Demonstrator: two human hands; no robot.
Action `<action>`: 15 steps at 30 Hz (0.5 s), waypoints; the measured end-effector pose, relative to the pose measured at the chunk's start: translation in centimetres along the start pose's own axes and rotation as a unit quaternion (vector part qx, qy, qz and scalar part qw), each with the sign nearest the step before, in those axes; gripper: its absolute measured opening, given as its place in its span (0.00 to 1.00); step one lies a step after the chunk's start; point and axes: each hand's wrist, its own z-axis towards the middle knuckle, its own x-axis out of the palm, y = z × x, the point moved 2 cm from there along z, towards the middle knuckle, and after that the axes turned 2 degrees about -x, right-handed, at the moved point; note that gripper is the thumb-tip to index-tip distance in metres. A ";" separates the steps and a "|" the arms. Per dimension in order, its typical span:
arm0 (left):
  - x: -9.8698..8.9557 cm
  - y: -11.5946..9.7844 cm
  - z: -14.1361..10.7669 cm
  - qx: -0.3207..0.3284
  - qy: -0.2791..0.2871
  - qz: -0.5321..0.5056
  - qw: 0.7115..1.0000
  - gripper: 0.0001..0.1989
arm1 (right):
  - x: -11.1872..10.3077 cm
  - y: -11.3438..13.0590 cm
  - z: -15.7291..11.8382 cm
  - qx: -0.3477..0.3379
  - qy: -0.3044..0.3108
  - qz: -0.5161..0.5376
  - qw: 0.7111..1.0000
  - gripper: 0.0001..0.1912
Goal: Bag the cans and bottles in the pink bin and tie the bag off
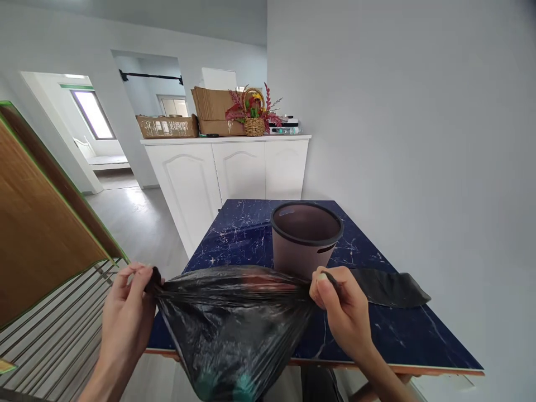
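Note:
A black plastic garbage bag [238,324] is stretched sideways between my two hands, its lower part hanging past the front edge of the table. My left hand [132,304] pinches one upper corner, with a dark bunch of plastic showing at the fingertips. The opposite corner is gripped in my right hand [341,304], thumb on top. Just behind the bag stands an upright brownish-pink trash can [299,257] with a dark rim and a handle slot; its visible inside shows no liner. Right of my right hand lies a flat black strip of folded plastic [393,287].
The dark blue marbled table [247,237] runs up to a white cabinet [234,167] bearing cardboard boxes [221,111] and a flower basket [254,125]. A metal rack [62,335] with a wooden board [46,218] stands at left. A grey wall borders the right side.

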 end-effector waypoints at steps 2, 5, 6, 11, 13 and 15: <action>-0.8 1.0 -0.6 -0.007 0.015 0.011 1.000 0.14 | -0.2 0.0 -0.7 -0.012 0.007 -0.046 0.999 0.10; -2.2 2.5 -1.6 0.017 0.046 0.068 0.996 0.23 | -0.4 0.2 -1.7 -0.010 -0.003 -0.074 0.997 0.08; -2.7 3.0 -1.9 0.032 0.058 0.102 0.993 0.27 | -0.5 0.2 -1.9 -0.005 -0.007 -0.074 0.997 0.08; -3.8 5.1 -3.0 0.192 0.095 0.257 0.943 0.31 | -0.4 0.0 -2.7 0.073 -0.007 0.041 0.996 0.12; -4.0 5.7 -2.9 0.256 0.088 0.314 0.910 0.22 | -0.2 0.1 -2.6 0.104 -0.021 0.119 0.987 0.14; -4.4 6.4 -2.6 0.292 0.068 0.345 0.889 0.16 | 0.1 0.4 -2.4 0.124 -0.033 0.177 0.976 0.16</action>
